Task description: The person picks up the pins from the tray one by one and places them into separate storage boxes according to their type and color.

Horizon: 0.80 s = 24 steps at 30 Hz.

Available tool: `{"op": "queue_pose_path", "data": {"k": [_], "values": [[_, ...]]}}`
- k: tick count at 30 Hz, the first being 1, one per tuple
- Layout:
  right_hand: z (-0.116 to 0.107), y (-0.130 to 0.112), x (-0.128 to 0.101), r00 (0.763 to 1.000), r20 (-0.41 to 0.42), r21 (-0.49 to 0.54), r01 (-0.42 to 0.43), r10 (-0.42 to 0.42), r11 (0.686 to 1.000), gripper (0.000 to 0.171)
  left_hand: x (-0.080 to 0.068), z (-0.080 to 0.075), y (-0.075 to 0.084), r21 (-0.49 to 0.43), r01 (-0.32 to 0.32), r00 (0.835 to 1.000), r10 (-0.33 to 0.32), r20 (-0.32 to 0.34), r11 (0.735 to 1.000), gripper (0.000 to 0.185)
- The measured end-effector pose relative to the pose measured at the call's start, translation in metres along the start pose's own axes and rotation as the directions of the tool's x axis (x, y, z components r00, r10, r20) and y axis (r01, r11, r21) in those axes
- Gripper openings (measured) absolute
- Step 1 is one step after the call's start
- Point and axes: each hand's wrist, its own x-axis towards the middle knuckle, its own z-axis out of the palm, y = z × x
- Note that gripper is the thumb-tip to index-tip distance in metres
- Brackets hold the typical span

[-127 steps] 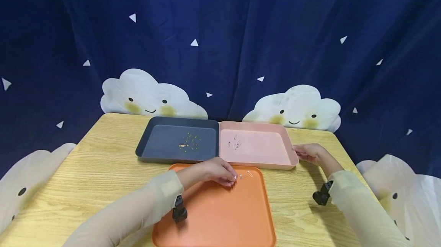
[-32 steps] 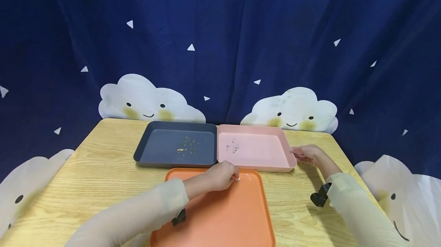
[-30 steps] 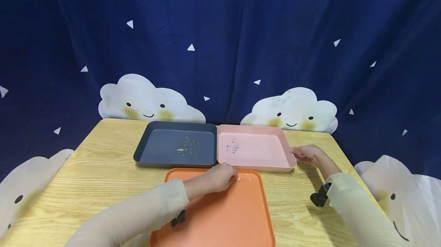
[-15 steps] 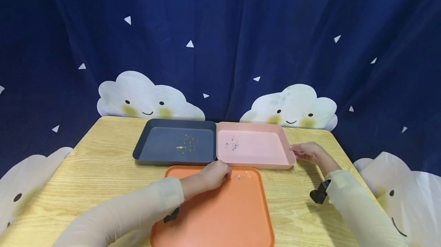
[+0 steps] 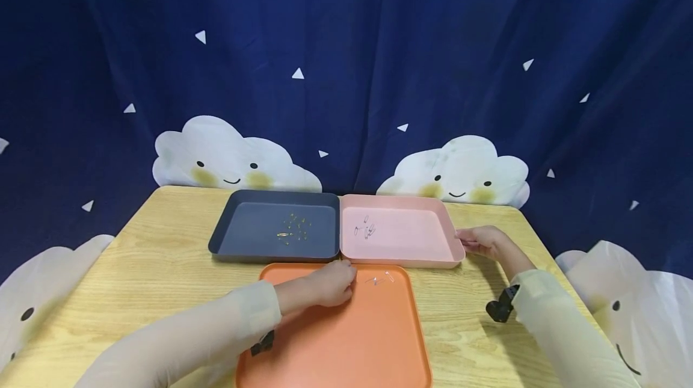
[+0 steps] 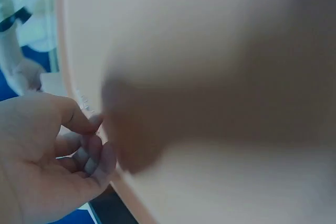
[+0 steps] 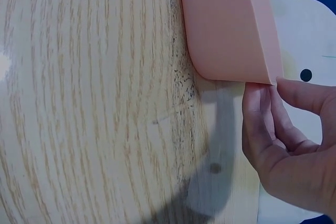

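My left hand [image 5: 331, 284] is over the top edge of the orange tray [image 5: 346, 340], left of a few silver safety pins [image 5: 375, 281] lying there. In the left wrist view, the left hand's thumb and forefinger [image 6: 98, 121] meet in a pinch on a tiny bright thing, mostly hidden, which looks like a small pin. My right hand [image 5: 483, 240] holds the right end of the pink tray [image 5: 417, 234]. In the right wrist view, its thumb [image 7: 302, 94] is on the tray's rim and the fingers are on the outer wall.
Behind the orange tray, a dark grey tray [image 5: 249, 225] with scattered small gold pins [image 5: 295, 228] stands against the pink one. Several silver pins [image 5: 366, 230] lie at the pink tray's left side. Bare wood table [image 5: 146, 280] surrounds them; a curtain [image 5: 346, 63] hangs behind.
The left hand has drawn away leftward from the silver pins on the orange tray, its fingers pinched. The right hand stays at the pink tray's end.
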Motion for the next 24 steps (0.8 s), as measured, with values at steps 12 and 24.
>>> {"op": "queue_pose_path", "data": {"k": [12, 24], "values": [[-0.001, -0.001, 0.0, 1.0, 0.011, 0.023, 0.001, -0.001, 1.0, 0.033, -0.005, -0.014, -0.016, -0.434, 0.141, 0.989, -0.111, 0.094, 0.89, 0.017], [0.0, -0.001, -0.002, 1.0, 0.013, 0.016, 0.003, -0.003, 1.0, 0.033, -0.002, -0.022, -0.024, -0.854, 0.352, 0.936, -0.174, 0.307, 0.384, 0.017]]}}
